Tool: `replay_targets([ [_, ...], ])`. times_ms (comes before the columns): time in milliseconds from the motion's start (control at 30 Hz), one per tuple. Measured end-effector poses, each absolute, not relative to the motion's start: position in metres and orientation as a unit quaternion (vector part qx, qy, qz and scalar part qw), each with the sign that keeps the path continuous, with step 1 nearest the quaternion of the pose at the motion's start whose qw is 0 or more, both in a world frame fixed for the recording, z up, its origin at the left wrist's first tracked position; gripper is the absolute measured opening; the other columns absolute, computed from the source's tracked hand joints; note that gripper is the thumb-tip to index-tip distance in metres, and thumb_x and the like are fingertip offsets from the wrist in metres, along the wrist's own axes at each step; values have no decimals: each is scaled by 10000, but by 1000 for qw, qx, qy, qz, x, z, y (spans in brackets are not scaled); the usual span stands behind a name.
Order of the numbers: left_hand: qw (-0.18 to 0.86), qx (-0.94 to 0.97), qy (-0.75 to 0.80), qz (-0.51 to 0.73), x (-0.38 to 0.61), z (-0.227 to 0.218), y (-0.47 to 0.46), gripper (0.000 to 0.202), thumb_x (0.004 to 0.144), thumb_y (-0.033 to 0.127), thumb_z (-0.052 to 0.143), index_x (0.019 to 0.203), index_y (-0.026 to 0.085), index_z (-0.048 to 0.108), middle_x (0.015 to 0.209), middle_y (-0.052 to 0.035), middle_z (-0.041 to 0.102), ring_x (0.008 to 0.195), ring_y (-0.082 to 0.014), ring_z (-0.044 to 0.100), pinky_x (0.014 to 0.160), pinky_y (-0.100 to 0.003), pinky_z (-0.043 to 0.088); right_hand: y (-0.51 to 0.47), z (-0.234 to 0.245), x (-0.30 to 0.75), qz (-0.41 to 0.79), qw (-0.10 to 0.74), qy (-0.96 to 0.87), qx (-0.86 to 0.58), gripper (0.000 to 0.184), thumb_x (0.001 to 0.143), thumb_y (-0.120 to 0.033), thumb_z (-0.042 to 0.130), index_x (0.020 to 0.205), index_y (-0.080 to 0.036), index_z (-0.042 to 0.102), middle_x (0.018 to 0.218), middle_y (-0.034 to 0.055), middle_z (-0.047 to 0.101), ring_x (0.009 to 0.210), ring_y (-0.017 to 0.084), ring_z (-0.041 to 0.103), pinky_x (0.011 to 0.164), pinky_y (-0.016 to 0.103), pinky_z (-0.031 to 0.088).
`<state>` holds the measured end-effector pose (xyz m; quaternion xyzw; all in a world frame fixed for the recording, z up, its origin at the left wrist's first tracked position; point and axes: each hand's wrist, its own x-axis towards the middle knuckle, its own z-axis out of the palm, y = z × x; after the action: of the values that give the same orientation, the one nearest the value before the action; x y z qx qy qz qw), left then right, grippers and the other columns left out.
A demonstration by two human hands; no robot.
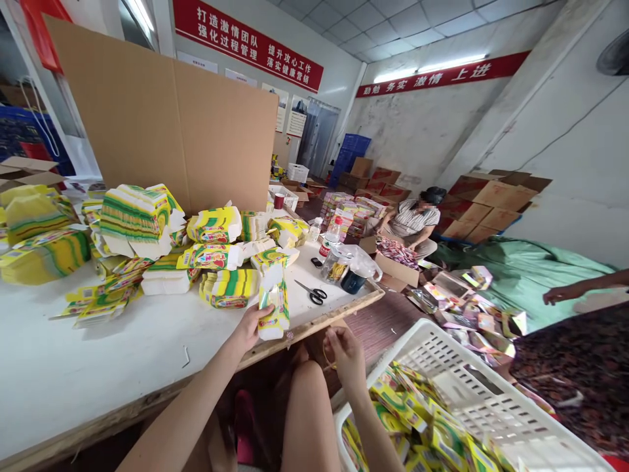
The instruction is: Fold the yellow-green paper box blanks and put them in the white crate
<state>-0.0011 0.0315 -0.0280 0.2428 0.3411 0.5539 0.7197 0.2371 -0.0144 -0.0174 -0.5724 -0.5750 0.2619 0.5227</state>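
With 12 o'clock straight ahead of the seated wearer, a white perforated crate (445,351) stands at 2 to 3 o'clock, holding filled-out yellow-green packs (403,410). At 1 o'clock, the right hand (348,354) is raised beside the crate, its grip pinched together on a thin band (327,354). At 11 o'clock, the left hand (249,324) has its grip clamped on a yellow-green carton (275,307), located at the front edge of the white worktop (147,334). Black-handled scissors (317,297) lie at 12 o'clock, beyond them a clear jar (336,270). Stacked cartons (135,216) occupy 10 to 11 o'clock, backed by an upright cardboard panel (162,124). At 1 o'clock, farther out, a co-worker (417,219) sits behind an open box (399,272).
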Motion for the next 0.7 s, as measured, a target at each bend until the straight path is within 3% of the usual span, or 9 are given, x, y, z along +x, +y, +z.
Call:
replay_targets([
  [67, 707, 261, 371, 544, 0, -30, 32, 241, 924, 271, 657, 1116, 124, 651, 1015, -78, 733, 857, -198, 717, 781, -386, 604, 19, -2, 241, 253, 515, -581, -577, 386, 927, -532, 597, 876, -155, 659, 756, 33, 693, 664, 182, 666, 655, 338, 572],
  [133, 692, 278, 397, 536, 1, -32, 33, 248, 949, 308, 626, 1126, 134, 642, 1061, -70, 707, 875, -189, 701, 774, -380, 602, 55, 16, 249, 239, 506, -585, -587, 258, 966, -380, 620, 1073, -147, 654, 1004, 44, 700, 827, 173, 689, 757, 364, 582],
  [200, 676, 296, 415, 532, 2, -34, 33, 254, 951, 311, 623, 1136, 138, 637, 1084, -72, 694, 889, -190, 693, 774, -377, 600, 81, 31, 257, 213, 500, -583, -604, 299, 965, -337, 630, 1209, -165, 617, 1188, 77, 659, 978, 214, 677, 832, 415, 579],
  [300, 658, 322, 428, 530, 3, -35, 33, 245, 947, 293, 628, 1139, 140, 633, 1096, -71, 687, 898, -192, 688, 778, -379, 598, 89, 34, 255, 170, 485, -589, -623, 334, 964, -327, 631, 1264, -185, 594, 1290, 92, 614, 1076, 244, 646, 897, 458, 558],
  [367, 647, 338, 431, 531, 5, -37, 33, 234, 944, 284, 632, 1128, 138, 638, 1090, -69, 688, 899, -192, 688, 783, -381, 597, 74, 21, 239, 164, 461, -612, -622, 313, 966, -328, 627, 1244, -186, 606, 1274, 89, 624, 1062, 236, 651, 891, 448, 560],
  [500, 614, 371, 437, 543, 9, -46, 35, 243, 952, 311, 620, 1120, 137, 645, 1078, -68, 700, 899, -194, 694, 799, -391, 594, 34, -18, 184, 198, 392, -662, -607, 222, 973, -353, 613, 1080, -166, 669, 1043, 49, 713, 860, 177, 694, 801, 376, 575],
  [700, 505, 434, 474, 576, 5, -57, 42, 312, 953, 359, 605, 1172, 139, 634, 1138, -101, 712, 1003, -232, 694, 918, -456, 553, 25, -34, 131, 182, 355, -660, -636, 321, 916, -362, 609, 1168, -175, 676, 947, 102, 783, 948, 296, 719, 974, 447, 400],
])
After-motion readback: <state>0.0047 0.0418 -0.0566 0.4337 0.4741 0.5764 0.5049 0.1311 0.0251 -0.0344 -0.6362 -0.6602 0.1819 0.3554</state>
